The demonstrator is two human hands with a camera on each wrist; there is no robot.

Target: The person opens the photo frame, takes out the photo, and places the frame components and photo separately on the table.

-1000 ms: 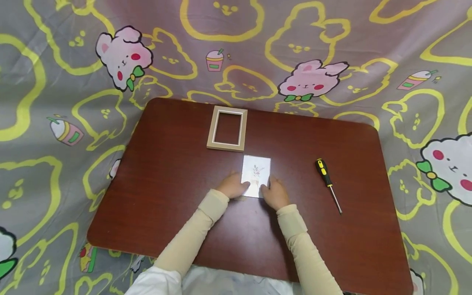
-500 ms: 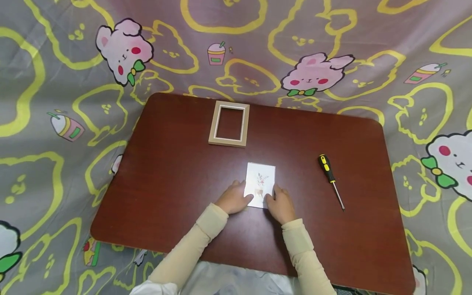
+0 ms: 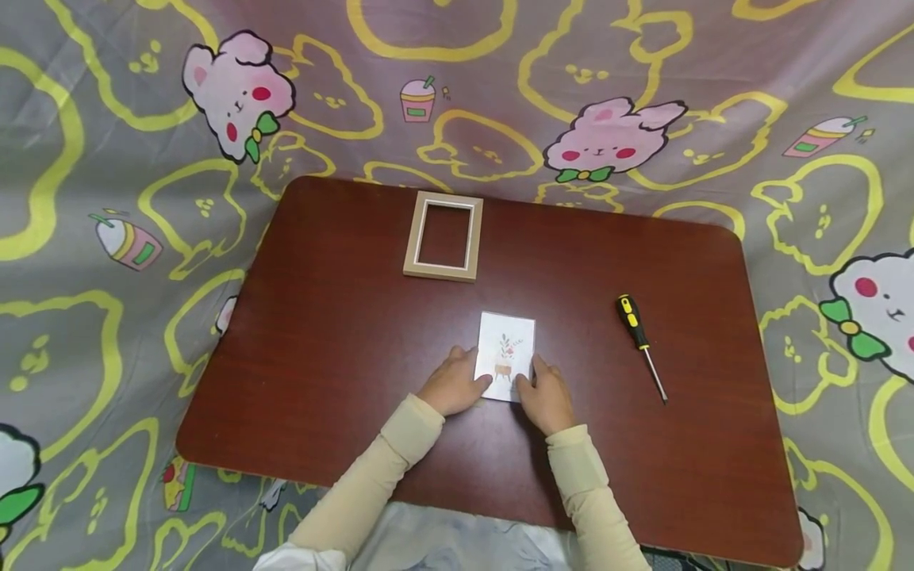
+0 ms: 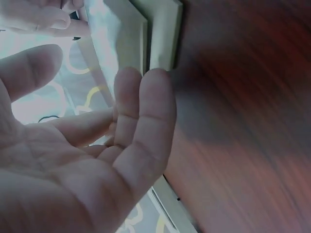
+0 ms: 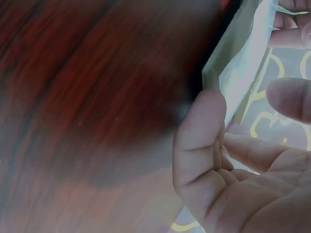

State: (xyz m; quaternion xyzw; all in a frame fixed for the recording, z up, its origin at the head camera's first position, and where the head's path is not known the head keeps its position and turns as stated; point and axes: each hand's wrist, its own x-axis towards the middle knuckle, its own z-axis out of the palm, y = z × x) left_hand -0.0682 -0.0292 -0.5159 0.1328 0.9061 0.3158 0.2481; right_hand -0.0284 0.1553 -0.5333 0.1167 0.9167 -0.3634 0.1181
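A small white card (image 3: 505, 337) printed with a potted plant lies near the front middle of the table, between both hands. My left hand (image 3: 453, 385) holds its left edge, the thumb over the lower corner. On the opposite edge my right hand (image 3: 548, 400) grips it the same way, thumb on top. Seen from the left wrist, a pale board (image 4: 165, 36) sits beside the card's layers at the fingertips. In the right wrist view, a pale board edge (image 5: 233, 53) shows with a thin sheet against it. Exactly how these layers stack is unclear.
An open wooden picture frame (image 3: 414, 238) with a white inner lip lies at the table's back edge. To the right rests a black and yellow screwdriver (image 3: 631, 317), its tip toward the front. A patterned cloth (image 3: 485, 79) hangs behind the brown table (image 3: 321, 317).
Both hands and the card have shifted slightly toward the body and to the right, then stayed nearly still over the last half second. The head view has tilted a little.
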